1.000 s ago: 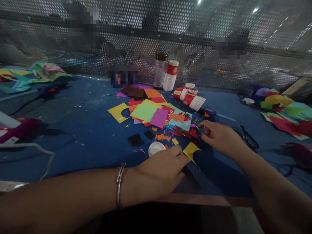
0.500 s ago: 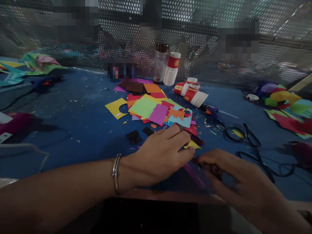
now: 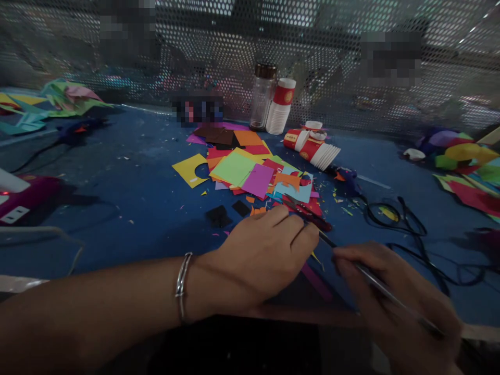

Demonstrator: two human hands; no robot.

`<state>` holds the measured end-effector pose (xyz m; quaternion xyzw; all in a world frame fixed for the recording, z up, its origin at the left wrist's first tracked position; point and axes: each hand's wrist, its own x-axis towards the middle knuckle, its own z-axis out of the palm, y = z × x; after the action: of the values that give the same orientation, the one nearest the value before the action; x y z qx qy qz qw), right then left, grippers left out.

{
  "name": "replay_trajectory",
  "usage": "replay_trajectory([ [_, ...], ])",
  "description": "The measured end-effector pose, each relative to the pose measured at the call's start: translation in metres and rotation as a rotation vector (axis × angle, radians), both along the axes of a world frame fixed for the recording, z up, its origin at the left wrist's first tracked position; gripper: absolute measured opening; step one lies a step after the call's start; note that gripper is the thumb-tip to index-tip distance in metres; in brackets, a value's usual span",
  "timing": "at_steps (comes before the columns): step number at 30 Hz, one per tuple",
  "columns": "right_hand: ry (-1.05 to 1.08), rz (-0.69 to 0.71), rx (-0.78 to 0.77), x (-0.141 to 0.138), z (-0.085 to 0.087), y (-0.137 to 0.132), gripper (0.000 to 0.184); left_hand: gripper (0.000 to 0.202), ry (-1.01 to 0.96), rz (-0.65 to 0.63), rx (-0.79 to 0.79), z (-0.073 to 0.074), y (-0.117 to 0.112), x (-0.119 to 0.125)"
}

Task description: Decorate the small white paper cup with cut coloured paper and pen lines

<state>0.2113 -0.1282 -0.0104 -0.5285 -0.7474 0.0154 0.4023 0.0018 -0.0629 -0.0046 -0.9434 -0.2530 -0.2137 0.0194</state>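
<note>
My left hand [image 3: 269, 255], with a silver bangle at the wrist, is closed above the near side of the blue table [image 3: 148, 198]. Its fingertips are turned away, so whatever they hold is hidden. At the lower right, my right hand [image 3: 398, 302] grips a slim, dark metallic stick-like tool [image 3: 380, 284], whose far end points at my left fingers. Just beyond my left knuckles lie scissors with dark red handles [image 3: 318, 220]. A purple strip [image 3: 316, 281] and a thin yellow paper scrap [image 3: 317, 258] show between the hands.
Coloured paper sheets [image 3: 232, 169] are piled mid-table. Behind stand a clear bottle [image 3: 261, 104] and stacked paper cups [image 3: 278, 114]; more cups [image 3: 310, 148] lie tipped over. A glue gun [image 3: 347, 179] trails a black cable [image 3: 406, 229] at right. A magenta power strip [image 3: 35, 195] sits left.
My right hand has drawn back slightly to the right, and the stick-like tool in it now shows clearly. My left hand stays closed in nearly the same place. The view has shifted a little.
</note>
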Motion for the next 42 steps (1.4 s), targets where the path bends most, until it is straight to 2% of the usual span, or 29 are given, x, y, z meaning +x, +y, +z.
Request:
replay_trajectory([
  [1, 0.007, -0.102, 0.003, 0.000, -0.004, -0.004, 0.010, 0.028, 0.009, -0.003, -0.027, -0.002, -0.008, 0.001],
  [4, 0.068, -0.213, -0.069, 0.001, -0.011, -0.012, 0.015, 0.026, 0.044, -0.039, -0.068, -0.014, -0.030, 0.003],
  [5, 0.085, -0.220, -0.091, 0.002, -0.013, -0.014, 0.017, 0.029, 0.052, -0.053, -0.067, -0.020, -0.036, 0.005],
  [8, 0.104, -0.227, -0.119, 0.002, -0.018, -0.015, 0.019, 0.054, 0.078, -0.075, -0.072, -0.036, -0.046, 0.009],
  [11, 0.080, -0.169, -0.114, 0.001, -0.022, -0.012, 0.016, 0.056, 0.095, -0.115, -0.047, -0.045, -0.046, 0.009],
  [13, 0.045, -0.135, -0.102, 0.000, -0.024, -0.010, 0.013, 0.047, 0.107, -0.134, -0.026, -0.047, -0.045, 0.008],
  [16, 0.009, -0.160, -0.130, -0.002, -0.024, -0.009, 0.017, 0.037, 0.097, -0.152, -0.039, -0.046, -0.043, 0.007],
  [18, -0.002, -0.165, -0.156, -0.002, -0.023, -0.009, 0.019, 0.039, 0.085, -0.147, -0.052, -0.045, -0.042, 0.007],
  [21, -0.032, -0.091, -0.148, -0.001, -0.022, -0.005, 0.014, 0.043, 0.074, -0.147, -0.028, -0.045, -0.042, 0.008],
  [25, -0.063, -0.015, -0.126, 0.001, -0.022, 0.001, 0.012, 0.036, 0.062, -0.135, 0.038, -0.048, -0.043, 0.011],
  [36, 0.006, -0.049, -0.220, -0.002, -0.027, 0.002, 0.015, 0.030, 0.020, -0.093, 0.094, -0.053, -0.046, 0.017],
  [42, -0.021, -0.004, -0.202, 0.001, -0.027, 0.005, 0.012, 0.029, -0.002, -0.123, 0.081, -0.054, -0.046, 0.016],
])
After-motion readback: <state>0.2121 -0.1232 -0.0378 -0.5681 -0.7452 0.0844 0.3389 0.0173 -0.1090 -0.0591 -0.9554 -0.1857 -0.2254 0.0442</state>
